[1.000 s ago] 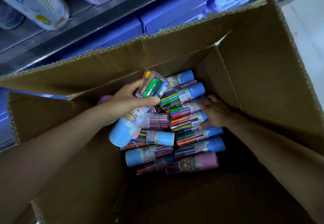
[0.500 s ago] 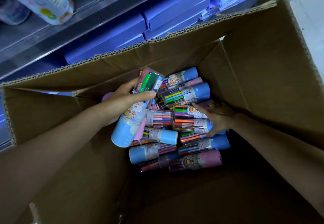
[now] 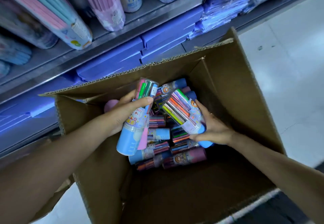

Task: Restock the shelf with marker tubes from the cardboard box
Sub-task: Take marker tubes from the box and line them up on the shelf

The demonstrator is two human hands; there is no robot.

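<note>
I am at the picking step, both arms down inside the cardboard box (image 3: 236,90), which stands on the floor just in front of the shelf (image 3: 157,15). My left hand (image 3: 126,113) has its fingers and thumb curled round a blue-capped marker tube (image 3: 135,127), with what looks like a second, pink-capped tube held against it; I cannot tell exactly how many it carries. My right hand (image 3: 210,127) grips another marker tube (image 3: 185,113), tilted with its clear end up toward the box's far wall and its blue cap down by my palm, lifted off the loose pile of tubes (image 3: 166,146) that lies on the box floor. I judge the next move is to raise both hands straight up and out, then carry the tubes over the box's far flap to the shelf. The far flap's raw corrugated edge stands between my hands and the shelf, and the tall right wall of the box sits near my right wrist, so I need to clear the rim before swinging forward. Above the box's mouth there is open room. On the shelf beyond the box, pencil tubes (image 3: 108,4) and stacked blue packs (image 3: 166,36) already fill much of what I can see.
</note>
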